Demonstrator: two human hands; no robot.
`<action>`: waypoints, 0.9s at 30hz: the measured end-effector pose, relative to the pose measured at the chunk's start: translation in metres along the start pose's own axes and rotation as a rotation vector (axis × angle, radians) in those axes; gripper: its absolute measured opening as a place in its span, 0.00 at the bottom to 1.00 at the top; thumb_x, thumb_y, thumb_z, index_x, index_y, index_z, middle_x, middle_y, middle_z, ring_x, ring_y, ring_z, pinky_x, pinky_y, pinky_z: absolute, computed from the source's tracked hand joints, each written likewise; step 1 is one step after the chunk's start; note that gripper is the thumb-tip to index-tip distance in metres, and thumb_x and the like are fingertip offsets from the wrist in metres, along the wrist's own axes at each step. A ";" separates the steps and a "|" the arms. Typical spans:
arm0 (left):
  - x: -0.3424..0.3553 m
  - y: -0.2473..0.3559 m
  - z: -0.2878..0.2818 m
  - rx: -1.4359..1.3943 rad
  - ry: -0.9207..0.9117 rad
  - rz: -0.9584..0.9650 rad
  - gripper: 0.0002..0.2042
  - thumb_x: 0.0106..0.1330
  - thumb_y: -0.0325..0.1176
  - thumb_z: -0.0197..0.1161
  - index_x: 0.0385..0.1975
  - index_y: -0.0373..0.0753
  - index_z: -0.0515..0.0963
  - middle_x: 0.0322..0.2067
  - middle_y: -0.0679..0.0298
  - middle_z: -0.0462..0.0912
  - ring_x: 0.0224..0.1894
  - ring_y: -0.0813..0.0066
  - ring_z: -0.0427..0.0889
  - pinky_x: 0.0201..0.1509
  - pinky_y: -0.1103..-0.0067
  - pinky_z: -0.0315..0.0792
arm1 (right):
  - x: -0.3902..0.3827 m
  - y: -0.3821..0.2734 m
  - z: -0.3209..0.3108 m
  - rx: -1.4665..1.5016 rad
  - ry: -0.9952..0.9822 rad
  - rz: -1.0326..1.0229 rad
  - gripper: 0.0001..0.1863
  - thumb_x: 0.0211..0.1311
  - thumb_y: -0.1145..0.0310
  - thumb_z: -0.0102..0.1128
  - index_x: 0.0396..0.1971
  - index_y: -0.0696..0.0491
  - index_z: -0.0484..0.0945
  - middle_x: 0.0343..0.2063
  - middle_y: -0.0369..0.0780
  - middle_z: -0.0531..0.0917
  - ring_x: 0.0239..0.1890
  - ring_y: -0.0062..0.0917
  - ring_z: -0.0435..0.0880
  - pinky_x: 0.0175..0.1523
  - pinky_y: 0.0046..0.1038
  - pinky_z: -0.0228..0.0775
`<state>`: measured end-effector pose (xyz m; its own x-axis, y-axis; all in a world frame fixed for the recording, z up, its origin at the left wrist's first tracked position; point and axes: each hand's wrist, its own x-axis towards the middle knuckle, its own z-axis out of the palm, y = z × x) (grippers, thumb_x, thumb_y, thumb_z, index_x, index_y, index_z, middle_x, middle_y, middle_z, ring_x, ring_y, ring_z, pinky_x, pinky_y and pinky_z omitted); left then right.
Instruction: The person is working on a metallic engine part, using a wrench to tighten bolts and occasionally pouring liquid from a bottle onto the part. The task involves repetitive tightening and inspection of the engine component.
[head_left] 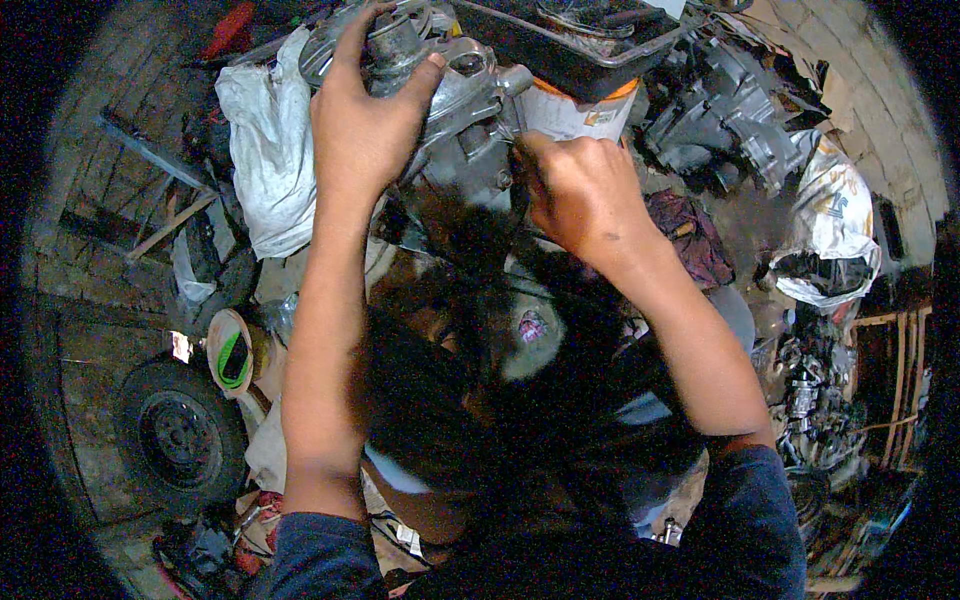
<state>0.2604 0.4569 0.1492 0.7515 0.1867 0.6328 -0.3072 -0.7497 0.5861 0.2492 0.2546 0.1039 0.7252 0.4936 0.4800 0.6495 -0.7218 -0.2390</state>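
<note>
My left hand (360, 135) grips the upper part of a silver cast-metal engine assembly (455, 105) at top center, thumb and forefinger spread over a round housing. My right hand (575, 195) is closed against the assembly's right side, fingers curled round something thin, mostly hidden, perhaps metal. A white cloth or sack (265, 160) lies left of the assembly. Behind my right hand are a black tray (590, 50) and a white-and-orange package (585, 115).
More metal castings (720, 115) lie at upper right beside a white sack (830, 200) and dark maroon cloth (690, 240). At left are a wooden-and-metal frame (160, 150), a bucket (230, 350) and a tyre (180, 430). Assorted metal parts (805, 390) crowd the lower right.
</note>
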 end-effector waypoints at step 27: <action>0.003 -0.009 -0.002 -0.206 -0.054 0.029 0.28 0.58 0.37 0.72 0.59 0.40 0.73 0.54 0.55 0.79 0.56 0.64 0.77 0.63 0.73 0.68 | 0.011 0.005 -0.015 0.212 -0.010 0.037 0.08 0.60 0.69 0.58 0.31 0.60 0.79 0.26 0.52 0.82 0.33 0.51 0.81 0.39 0.44 0.73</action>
<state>0.2644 0.4654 0.1471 0.7691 0.1291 0.6260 -0.4376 -0.6075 0.6629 0.2574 0.2493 0.1209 0.7512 0.4738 0.4595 0.6549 -0.6220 -0.4292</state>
